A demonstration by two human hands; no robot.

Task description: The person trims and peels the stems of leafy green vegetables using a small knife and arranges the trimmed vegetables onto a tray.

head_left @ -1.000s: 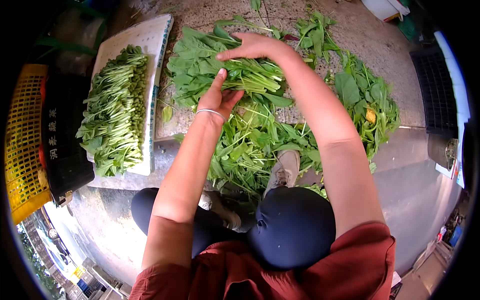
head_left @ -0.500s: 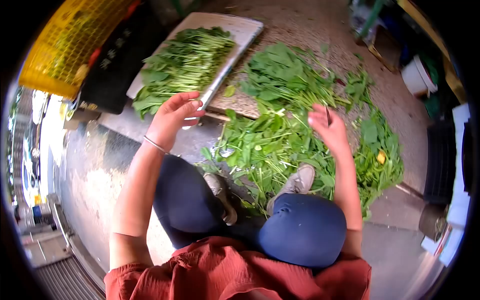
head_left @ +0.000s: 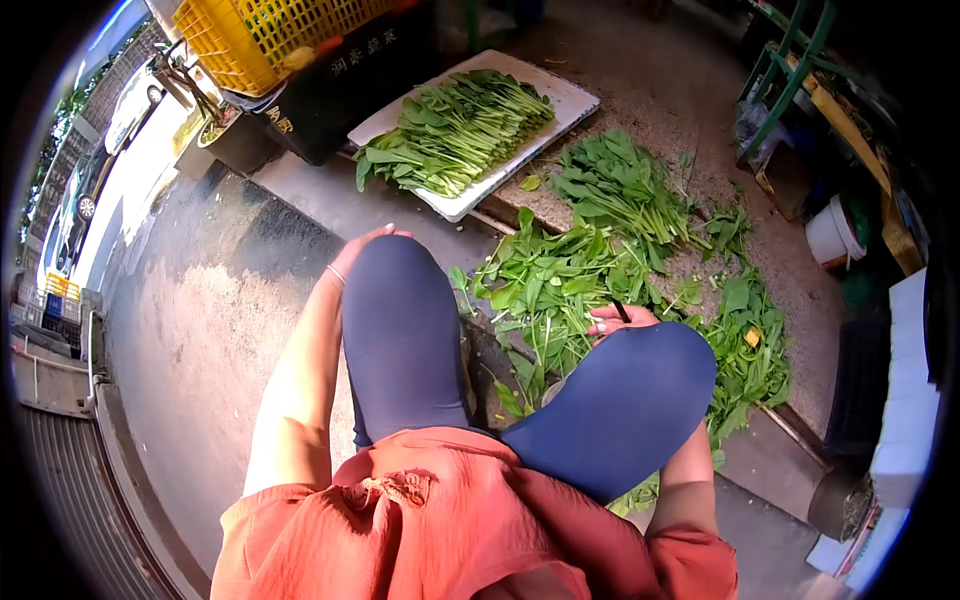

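Observation:
My left hand (head_left: 362, 248) lies against the far side of my left knee, its visible fingers stretched out with nothing seen in them; the knee hides part of it. Beyond my right knee, my right hand (head_left: 625, 321) has its fingers closed on a small dark thin object (head_left: 620, 311), whose kind I cannot make out. Loose leafy greens (head_left: 550, 270) lie spread on the ground just past that hand. A bunch of greens (head_left: 620, 185) sits farther off. Neatly lined-up greens (head_left: 465, 130) rest on a white tray (head_left: 575, 101).
A yellow crate (head_left: 270, 40) stands on a black box (head_left: 335, 95) at the back left. More greens (head_left: 745, 350) lie to the right, by a wooden stick (head_left: 795, 435). A white bucket (head_left: 832, 232) and a green metal frame (head_left: 785, 85) stand at the right.
Both hands have drawn back toward my knees, the left onto the knee and the right lower behind the right knee. The camera view has shifted, with the tray now farther right.

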